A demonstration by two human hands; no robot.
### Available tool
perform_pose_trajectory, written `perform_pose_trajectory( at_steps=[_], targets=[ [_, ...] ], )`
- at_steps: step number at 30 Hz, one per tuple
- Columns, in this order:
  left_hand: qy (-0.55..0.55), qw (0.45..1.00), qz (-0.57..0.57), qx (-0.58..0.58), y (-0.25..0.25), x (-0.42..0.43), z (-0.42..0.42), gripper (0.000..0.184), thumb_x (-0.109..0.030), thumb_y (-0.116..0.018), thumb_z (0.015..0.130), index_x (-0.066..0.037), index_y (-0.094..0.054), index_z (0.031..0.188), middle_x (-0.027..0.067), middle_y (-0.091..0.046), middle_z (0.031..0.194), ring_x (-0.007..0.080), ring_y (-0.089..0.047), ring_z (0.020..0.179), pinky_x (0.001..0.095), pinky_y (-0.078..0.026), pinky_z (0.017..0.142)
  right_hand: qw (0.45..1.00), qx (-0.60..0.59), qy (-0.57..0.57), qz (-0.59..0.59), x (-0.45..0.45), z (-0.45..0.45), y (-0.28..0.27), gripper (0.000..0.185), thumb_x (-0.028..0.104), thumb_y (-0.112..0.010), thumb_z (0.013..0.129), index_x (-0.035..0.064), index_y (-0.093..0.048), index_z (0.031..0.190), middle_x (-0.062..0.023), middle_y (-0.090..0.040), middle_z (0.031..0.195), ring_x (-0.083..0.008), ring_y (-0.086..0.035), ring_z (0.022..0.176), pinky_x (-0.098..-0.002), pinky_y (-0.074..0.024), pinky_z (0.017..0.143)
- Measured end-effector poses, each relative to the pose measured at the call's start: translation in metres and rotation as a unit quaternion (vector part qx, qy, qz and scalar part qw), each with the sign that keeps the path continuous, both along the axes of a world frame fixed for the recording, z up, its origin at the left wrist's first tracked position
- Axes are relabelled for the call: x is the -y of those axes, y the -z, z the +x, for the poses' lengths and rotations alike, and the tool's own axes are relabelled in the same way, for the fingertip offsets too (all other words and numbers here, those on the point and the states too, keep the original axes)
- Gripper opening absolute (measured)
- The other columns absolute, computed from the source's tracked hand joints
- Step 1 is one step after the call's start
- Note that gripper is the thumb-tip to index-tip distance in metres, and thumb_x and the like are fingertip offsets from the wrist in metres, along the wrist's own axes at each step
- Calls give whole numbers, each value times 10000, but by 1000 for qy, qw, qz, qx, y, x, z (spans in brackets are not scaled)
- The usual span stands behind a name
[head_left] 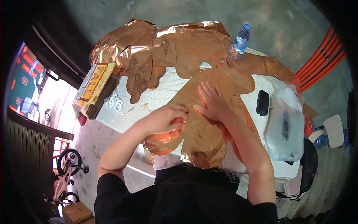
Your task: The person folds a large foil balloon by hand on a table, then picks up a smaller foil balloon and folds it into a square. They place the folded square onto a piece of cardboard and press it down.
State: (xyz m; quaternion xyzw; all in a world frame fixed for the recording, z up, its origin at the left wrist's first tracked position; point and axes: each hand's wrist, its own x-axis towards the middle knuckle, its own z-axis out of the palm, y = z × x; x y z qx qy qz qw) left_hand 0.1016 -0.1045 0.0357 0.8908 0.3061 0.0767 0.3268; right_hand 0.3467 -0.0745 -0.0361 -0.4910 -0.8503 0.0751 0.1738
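Left hand (174, 118) curled at the left edge of a flat, lobed copper-coloured metallic foil sheet (197, 130); can't tell if it's pinching. Right hand (213, 104) flat, fingers spread on the foil, nearer its midline. Foil's centre frame, under both hands, long axis roughly top to bottom. Around, left to right: pink bike (62, 183) lower left, white-topped table (125, 118) mid-frame, oblong black case (262, 102) right of centre, orange-red pipes (322, 61) upper right.
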Motion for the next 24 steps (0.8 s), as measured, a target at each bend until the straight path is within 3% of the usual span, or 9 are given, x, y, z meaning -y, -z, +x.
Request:
perform_pose_trajectory(
  at_steps=[2, 5, 11, 24],
  targets=[
    [5, 994, 81, 70, 9, 13, -4, 284, -110, -694, 754, -59, -668, 1033, 148, -582, 1213, 319, -525, 1157, 390, -435, 959, 1000, 2, 3, 3, 0, 1, -1, 775, 497, -560, 851, -3, -345, 1404, -189, -285, 1496, -316, -236, 1406, -509, -153, 1137],
    [-11, 989, 116, 96, 18, 25, -4, 265, -104, -690, 766, -70, -678, 1029, 121, -591, 1209, 312, -517, 1169, 405, -434, 959, 1000, 2, -2, 1, 0, 1, -2, 775, 496, -561, 851, -4, -348, 1403, -191, -285, 1497, -313, -234, 1408, -504, -153, 1140],
    [7, 981, 177, 83, 24, 27, -3, 246, -120, -684, 786, -81, -690, 1029, 86, -597, 1208, 299, -507, 1182, 402, -430, 965, 1000, 9, -2, -28, 2, 0, -10, 786, 506, -555, 856, -6, -336, 1411, -190, -265, 1508, -295, -215, 1418, -483, -141, 1148],
    [20, 977, 186, 101, 32, 26, -4, 219, -123, -671, 794, -63, -689, 1003, 64, -618, 1163, 288, -518, 1172, 406, -430, 978, 999, 2, 10, -31, 3, -2, -3, 804, 539, -523, 862, -1, -309, 1416, -176, -263, 1509, -300, -202, 1419, -504, -115, 1149]
  ],
)
